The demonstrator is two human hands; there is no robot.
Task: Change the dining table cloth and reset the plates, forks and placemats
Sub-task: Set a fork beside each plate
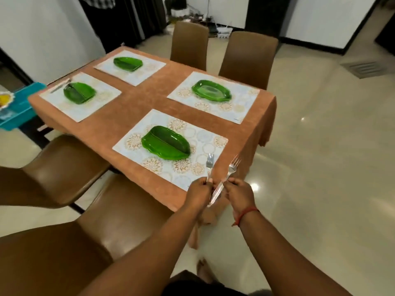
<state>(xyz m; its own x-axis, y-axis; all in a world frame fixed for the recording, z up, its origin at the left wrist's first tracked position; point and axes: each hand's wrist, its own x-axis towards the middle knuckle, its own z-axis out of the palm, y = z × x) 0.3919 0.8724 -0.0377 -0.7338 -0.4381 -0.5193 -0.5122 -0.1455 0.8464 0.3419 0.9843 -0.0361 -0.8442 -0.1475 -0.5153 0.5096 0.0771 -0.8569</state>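
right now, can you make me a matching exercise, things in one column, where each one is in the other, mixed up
Things:
1. fork with the higher tines
2. fork with the lower tines
3. nearest green plate
4. blue tray

Places:
A. at the far left, beside the table
B. held by the left hand
C. on the nearest placemat
D. held by the right hand

Pairs: 1-D, 2-B, 3-C, 4-A

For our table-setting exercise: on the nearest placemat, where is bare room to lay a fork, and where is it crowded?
On the nearest placemat, bare strips lie left of the green plate, and right of it towards the table edge. The middle is crowded by the plate. The left hand and right hand each hold a fork above the near right corner.
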